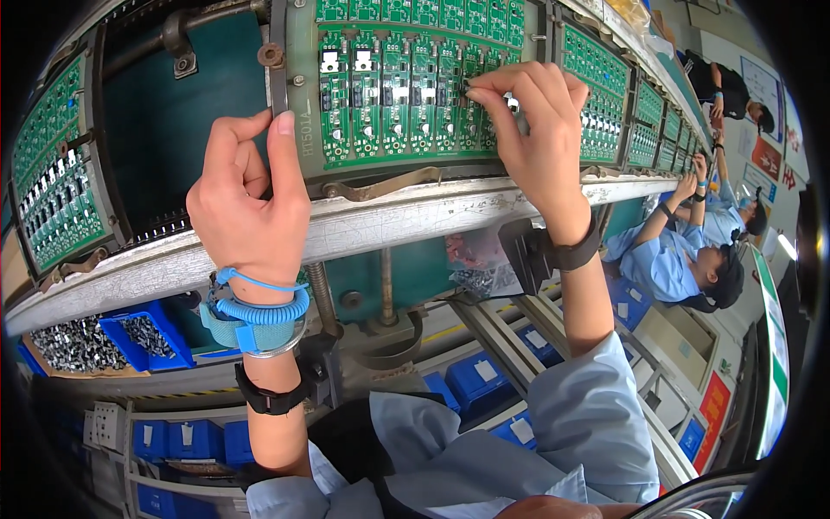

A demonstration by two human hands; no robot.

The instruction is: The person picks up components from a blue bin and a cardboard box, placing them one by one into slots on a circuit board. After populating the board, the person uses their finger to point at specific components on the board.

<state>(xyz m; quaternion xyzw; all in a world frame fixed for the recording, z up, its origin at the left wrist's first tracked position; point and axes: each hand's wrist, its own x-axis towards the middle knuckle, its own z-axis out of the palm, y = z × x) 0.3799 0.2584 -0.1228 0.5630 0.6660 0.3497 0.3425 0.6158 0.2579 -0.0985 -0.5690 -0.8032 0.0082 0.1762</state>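
Observation:
A carrier frame [299, 121] holds a green circuit board panel [333, 157], split into narrow boards with several small parts on them. At the frame's left edge, my left hand [249, 186] has its thumb and forefinger closed round the dark side bar, the other fingers curled. Over the panel's right part, my right hand [543, 130] pinches a small black electronic component [468, 86] between thumb and forefinger, right at the board. Fingertips hide part of this component. Two white-tabbed parts [363, 62] stand on the boards at upper left.
A metal rail [389, 221] runs below the frame. More panels lie left [60, 208] and right [596, 95]. Blue bins [149, 337] of small parts sit lower left, a clear bag [484, 268] under the rail. Co-workers [683, 259] work along the line at right.

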